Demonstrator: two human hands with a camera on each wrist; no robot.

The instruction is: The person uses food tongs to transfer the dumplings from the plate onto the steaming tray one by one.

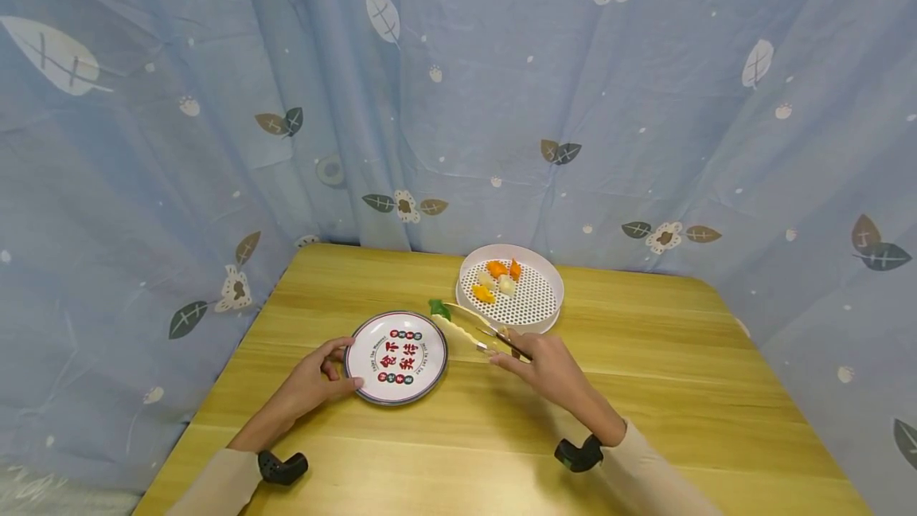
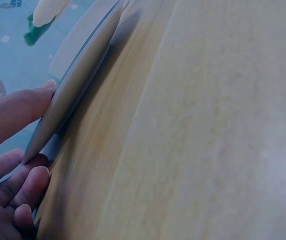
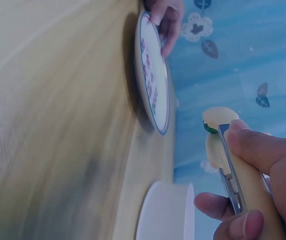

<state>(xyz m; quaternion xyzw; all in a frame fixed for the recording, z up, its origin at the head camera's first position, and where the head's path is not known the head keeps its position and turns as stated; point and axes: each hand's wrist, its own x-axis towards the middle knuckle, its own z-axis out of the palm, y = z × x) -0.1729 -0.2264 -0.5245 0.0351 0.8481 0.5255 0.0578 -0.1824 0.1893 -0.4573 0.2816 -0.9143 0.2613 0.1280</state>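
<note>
My left hand (image 1: 311,377) holds the near-left rim of a round white plate (image 1: 368,341) with red lettering and a blue edge. In the left wrist view, the thumb touches the rim and the other fingers are underneath. My right hand (image 1: 548,365) grips a pair of tongs (image 3: 250,192) with cream-coloured tips and metal joints. Between the tips is a small green dumpling-like piece (image 1: 439,309), above the table just beyond the plate's far right edge. The tips partly hide this piece in the right wrist view.
A round white steamer tray (image 1: 533,301) with a perforated base stands behind the right hand. Several orange, yellow and whitish pieces (image 1: 497,268) lie in its left part. The wooden table (image 1: 645,357) ends at a blue patterned curtain (image 1: 487,102) at the back.
</note>
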